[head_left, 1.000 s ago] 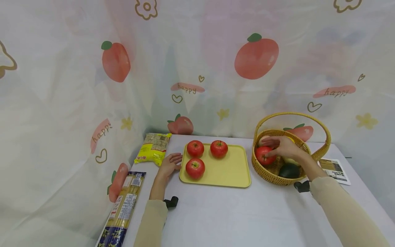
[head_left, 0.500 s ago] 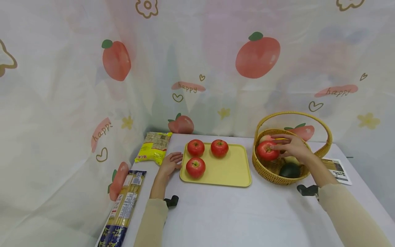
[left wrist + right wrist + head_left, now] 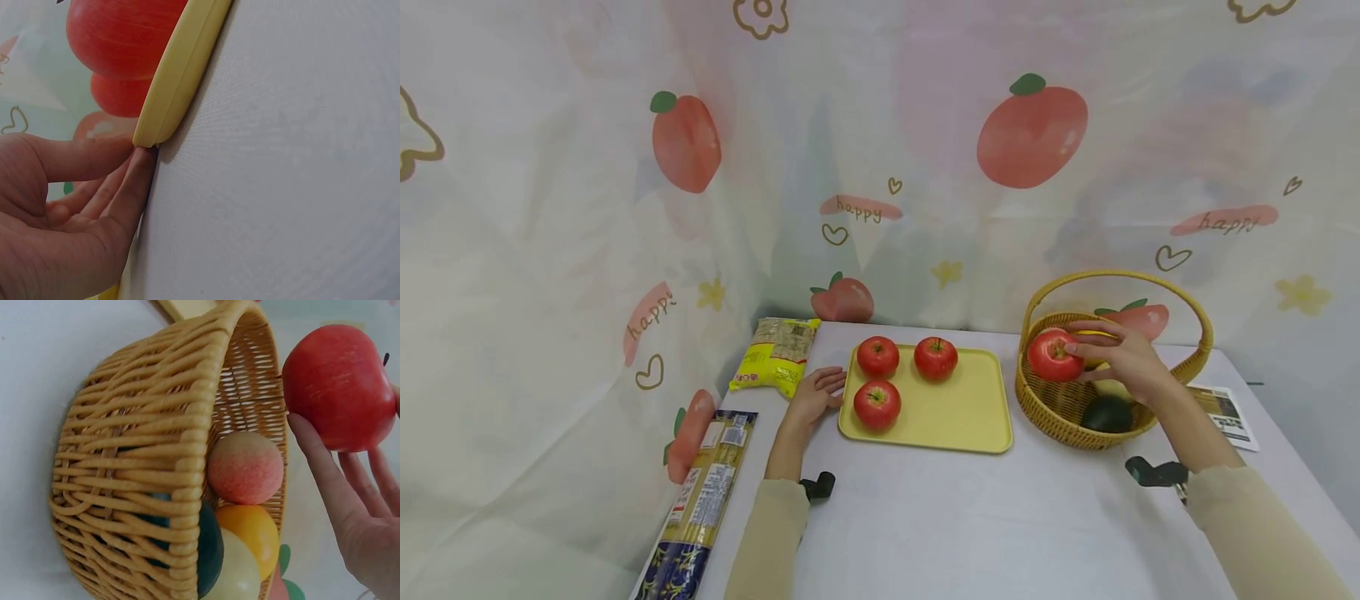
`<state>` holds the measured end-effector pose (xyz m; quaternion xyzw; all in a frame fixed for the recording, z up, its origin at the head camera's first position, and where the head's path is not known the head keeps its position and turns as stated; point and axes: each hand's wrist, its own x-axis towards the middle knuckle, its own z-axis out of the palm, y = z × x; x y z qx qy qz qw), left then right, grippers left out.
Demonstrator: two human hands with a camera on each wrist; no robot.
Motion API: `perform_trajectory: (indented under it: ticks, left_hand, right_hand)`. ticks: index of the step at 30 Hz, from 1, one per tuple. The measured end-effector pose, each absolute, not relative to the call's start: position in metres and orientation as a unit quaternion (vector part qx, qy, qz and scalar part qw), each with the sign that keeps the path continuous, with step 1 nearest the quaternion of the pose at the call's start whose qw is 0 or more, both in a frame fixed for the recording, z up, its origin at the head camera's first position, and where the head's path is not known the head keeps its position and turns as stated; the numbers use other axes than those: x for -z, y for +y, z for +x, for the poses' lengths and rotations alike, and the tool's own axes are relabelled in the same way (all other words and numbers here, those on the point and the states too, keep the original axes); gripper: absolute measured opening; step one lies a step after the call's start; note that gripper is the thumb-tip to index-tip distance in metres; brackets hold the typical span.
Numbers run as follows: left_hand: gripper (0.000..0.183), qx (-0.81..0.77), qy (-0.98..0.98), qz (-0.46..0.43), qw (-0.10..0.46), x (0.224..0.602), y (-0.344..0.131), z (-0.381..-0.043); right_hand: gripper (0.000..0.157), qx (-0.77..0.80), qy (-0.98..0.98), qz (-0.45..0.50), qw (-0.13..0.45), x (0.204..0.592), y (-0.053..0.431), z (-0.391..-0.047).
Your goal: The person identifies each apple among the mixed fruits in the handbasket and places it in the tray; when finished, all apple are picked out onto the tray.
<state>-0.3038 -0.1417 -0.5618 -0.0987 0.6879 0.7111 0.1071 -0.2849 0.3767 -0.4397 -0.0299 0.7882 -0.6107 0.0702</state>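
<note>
My right hand (image 3: 1123, 358) grips a red apple (image 3: 1055, 355) between thumb and fingers, over the left part of a wicker basket (image 3: 1060, 429). In the right wrist view the apple stands above the rim. Inside the basket lie a peach (image 3: 245, 467), a yellow fruit (image 3: 253, 534), a pale round fruit (image 3: 234, 572) and a dark green fruit (image 3: 1107, 414). My left hand (image 3: 812, 397) is at the left edge of a yellow tray (image 3: 955, 417), thumb and fingertips pinching its rim in the left wrist view. Three red apples (image 3: 877, 405) sit on the tray's left and back.
A yellow snack bag (image 3: 777, 354) lies behind the left hand. Packs of dry noodles (image 3: 711, 475) run along the table's left side. A printed card (image 3: 1225, 414) lies right of the basket, whose tall handle (image 3: 1120, 273) arches above it. Patterned cloth walls stand behind and left.
My right hand has lifted the red apple from inside the basket up to its rim. The left hand and the tray apples have stayed in place.
</note>
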Motion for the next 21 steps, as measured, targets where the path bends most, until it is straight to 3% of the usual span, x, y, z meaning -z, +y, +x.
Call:
perform_trajectory:
  ticks: [10,21]
  left_hand:
    - [0.063,-0.714,0.684,-0.098,0.112,0.56,-0.142,-0.306]
    - [0.064,-0.714,0.684,-0.098,0.114,0.56,-0.142,-0.304]
  right_hand:
    - [0.064,0.63,0.773,-0.038,0.067,0.422,0.354,-0.27]
    - [0.055,0.682,0.727,-0.036,0.075,0.421,0.318,-0.259]
